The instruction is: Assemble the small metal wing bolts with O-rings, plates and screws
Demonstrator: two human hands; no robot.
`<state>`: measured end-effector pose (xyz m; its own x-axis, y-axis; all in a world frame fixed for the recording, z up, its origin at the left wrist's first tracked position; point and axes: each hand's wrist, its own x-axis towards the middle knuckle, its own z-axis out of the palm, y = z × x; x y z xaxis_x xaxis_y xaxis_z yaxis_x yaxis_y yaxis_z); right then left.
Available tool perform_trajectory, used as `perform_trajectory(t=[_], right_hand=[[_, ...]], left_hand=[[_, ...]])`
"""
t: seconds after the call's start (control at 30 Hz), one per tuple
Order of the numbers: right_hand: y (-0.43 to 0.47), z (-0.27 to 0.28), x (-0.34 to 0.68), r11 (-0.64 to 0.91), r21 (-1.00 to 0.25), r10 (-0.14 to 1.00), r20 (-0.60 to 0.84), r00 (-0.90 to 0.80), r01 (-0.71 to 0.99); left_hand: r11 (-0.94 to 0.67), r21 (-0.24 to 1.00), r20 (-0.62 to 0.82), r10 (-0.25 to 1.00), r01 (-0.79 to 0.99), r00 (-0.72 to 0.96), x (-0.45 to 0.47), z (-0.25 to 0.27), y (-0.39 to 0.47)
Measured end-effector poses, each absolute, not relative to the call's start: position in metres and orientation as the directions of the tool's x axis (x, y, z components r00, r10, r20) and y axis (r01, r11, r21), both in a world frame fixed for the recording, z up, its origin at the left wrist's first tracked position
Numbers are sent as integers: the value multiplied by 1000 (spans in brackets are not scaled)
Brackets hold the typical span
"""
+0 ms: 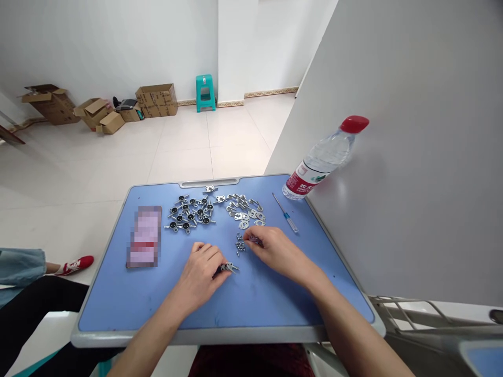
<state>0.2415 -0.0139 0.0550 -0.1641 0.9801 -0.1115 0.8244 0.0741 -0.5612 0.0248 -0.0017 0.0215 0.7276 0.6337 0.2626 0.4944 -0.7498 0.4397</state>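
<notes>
My left hand (202, 269) is closed around a small metal fitting (228, 267), whose plate and prongs stick out past the thumb and fingertips toward the right. At a little pile of tiny shiny metal pieces (240, 245), perhaps screws, my right hand (271, 246) has its thumb and fingers pinched together; what lies between the fingertips is too small to make out. Beyond my hands sit several metal fittings with round black centres (190, 217). To their right lie loose flat metal plates (243, 224) and several small curved metal pieces (239, 201).
The blue table (275, 303) carries a blurred phone (144, 238) at left, a small screwdriver (288, 217) and a water bottle (318, 165) at right. A grey panel (412, 157) borders the right side. Another person's leg and red shoe (76, 265) show at left.
</notes>
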Motion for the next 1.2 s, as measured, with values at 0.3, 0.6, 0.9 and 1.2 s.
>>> perform_trajectory(t=[0.3,0.6,0.9,1.2], right_hand=[[-28,53,219,231,-694,924,-63,-376,682],[-28,43,218,251,-680,914,-68,-400,689],[-26,43,218,240,-714,910,-69,-408,657],[-26,46,219,232,-689,925,-62,-375,686]], left_hand=[[-751,424,255,635,506,729,25,20,-3],[-744,450,262,639,495,723,25,16,-3],[-743,450,251,638,495,728,24,18,-4],[-743,455,263,639,491,723,24,18,-4]])
